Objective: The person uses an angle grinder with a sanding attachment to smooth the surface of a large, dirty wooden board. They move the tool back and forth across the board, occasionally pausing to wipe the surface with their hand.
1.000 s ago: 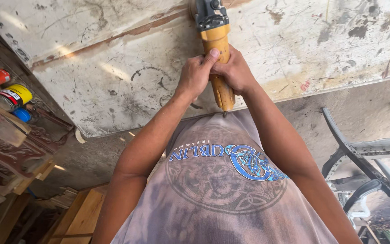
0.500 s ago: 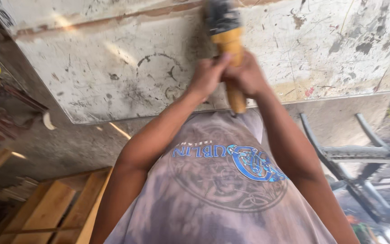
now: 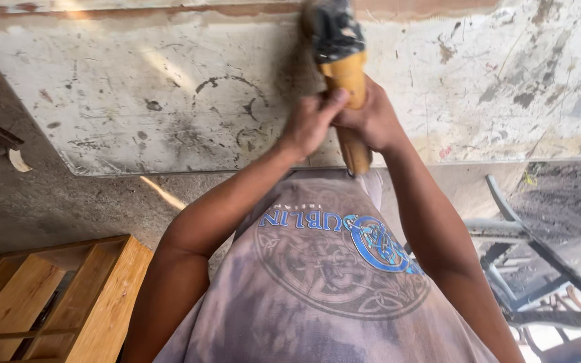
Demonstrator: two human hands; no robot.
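Worktop (image 3: 169, 101) under both hands: flat white board, scuffed, stained with dark ring marks, bare wood strip along far edge. Concrete floor below it. Wooden frame (image 3: 68, 296) low and left of hands, grey metal chair (image 3: 526, 269) low right. Tool (image 3: 343, 74): yellow cylindrical handle, black head, long axis pointing away from body. Left hand (image 3: 311, 121) and right hand (image 3: 371, 117) together, both clamped round the handle.
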